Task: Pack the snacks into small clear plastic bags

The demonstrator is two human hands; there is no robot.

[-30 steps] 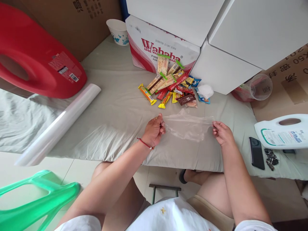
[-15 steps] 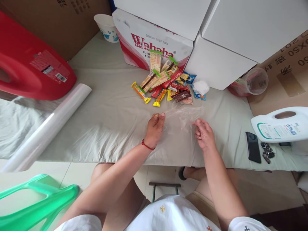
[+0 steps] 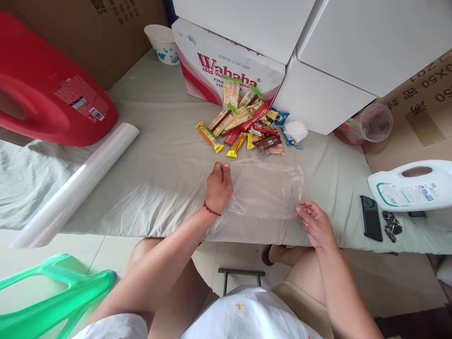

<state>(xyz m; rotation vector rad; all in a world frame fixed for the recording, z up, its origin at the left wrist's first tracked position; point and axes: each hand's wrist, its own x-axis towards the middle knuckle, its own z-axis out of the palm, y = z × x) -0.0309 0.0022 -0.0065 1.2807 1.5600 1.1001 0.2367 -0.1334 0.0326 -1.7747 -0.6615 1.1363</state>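
Observation:
A clear plastic bag (image 3: 264, 190) is stretched out between my two hands, just above or on the grey-green cloth. My left hand (image 3: 218, 186), with a red bracelet at the wrist, is closed on the bag's left end. At its lower right corner, my right hand (image 3: 314, 221) pinches the edge between thumb and fingers. Beyond the bag lies a pile of wrapped snacks: long bars with green-edged wrappers (image 3: 231, 92), a yellow-wrapped bar (image 3: 209, 137), red packets (image 3: 254, 117), a brown packet (image 3: 267, 142) and a white crumpled bundle (image 3: 295, 130).
A roll of clear film (image 3: 81, 181) and a big red jug (image 3: 52, 89) stand left. Behind the snacks is a Wahaha carton (image 3: 226, 61), with a paper cup (image 3: 163, 44) beside it. At right are a white jug (image 3: 413, 186), a phone (image 3: 371, 218), keys (image 3: 391, 226) and a clear tub (image 3: 376, 122).
My hands have moved apart, the left one leftward and the right one right and toward me. Between them, the crumpled bag has spread flat.

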